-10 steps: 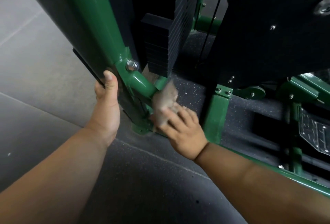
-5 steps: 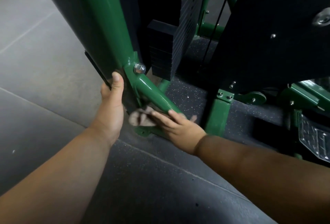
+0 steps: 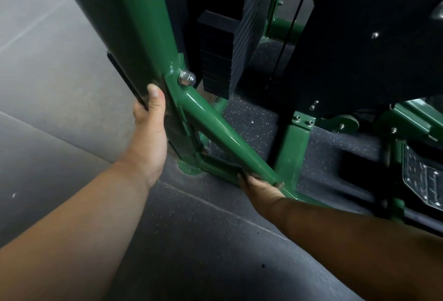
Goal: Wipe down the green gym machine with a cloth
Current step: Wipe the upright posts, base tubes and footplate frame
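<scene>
Dim indoor light falls from the upper left, leaving the pale grey concrete floor (image 3: 43, 80) brightest. Soft highlights run along the glossy green diagonal steel tube (image 3: 215, 128) and glint on the silver hex bolt (image 3: 187, 77). The black weight stack (image 3: 218, 58) sinks into deep shadow. Straight lines bow toward the edges from the wide lens, and the near forearms look slightly soft.

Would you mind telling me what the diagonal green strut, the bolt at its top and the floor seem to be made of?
Strut: likely steel tube, glossy green paint with bright highlights.
Bolt: bare silvery metal, probably plated steel.
Floor: looks like matte dark rubber matting with pale flecks.
</scene>
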{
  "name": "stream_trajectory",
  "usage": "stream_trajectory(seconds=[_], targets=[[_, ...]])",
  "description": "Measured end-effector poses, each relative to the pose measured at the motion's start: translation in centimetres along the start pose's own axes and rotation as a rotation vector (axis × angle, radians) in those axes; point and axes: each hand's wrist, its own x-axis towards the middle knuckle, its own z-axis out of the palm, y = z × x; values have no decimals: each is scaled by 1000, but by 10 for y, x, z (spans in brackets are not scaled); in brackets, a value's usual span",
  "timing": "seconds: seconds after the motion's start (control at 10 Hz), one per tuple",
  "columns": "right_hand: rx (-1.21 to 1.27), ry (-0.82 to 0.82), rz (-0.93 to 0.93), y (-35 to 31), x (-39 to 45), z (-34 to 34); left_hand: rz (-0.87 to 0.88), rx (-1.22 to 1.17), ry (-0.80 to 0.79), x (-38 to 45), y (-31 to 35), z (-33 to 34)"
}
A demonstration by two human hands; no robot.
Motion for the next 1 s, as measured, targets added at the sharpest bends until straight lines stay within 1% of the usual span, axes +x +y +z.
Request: stream_trajectory(seconds=[0.1, 0.2, 0.3, 0.4, 0.5, 0.6, 0.7, 0.8, 0.9, 1.0], targets=[[-196, -117, 6, 2, 14, -5, 11, 2, -10, 4, -2, 0], [-381, -84, -33, 0, 4, 4, 22, -7, -28, 5, -2, -1], [-280, -113, -89, -6, -5, 13, -11, -13, -41, 6, -2, -3], [-10, -79, -138, -21, -9, 18, -21, -6, -46, 6, -2, -5], [364, -60, -104, -17, -4, 14, -1, -19, -39, 8, -4, -6], [796, 109, 153, -5, 14, -2, -15, -16, -37, 11, -9, -5], [1396, 206, 400, 21, 26, -29, -51, -7, -15, 15, -12, -3], [1825, -10, 550, 35, 40, -47, -43, -26, 1, 17, -15, -2], [1859, 68, 535, 41, 65, -57, -48, -41, -1, 18, -18, -1], [1862, 121, 516, 63, 84, -62, -11, -33, 6, 16, -16, -1]])
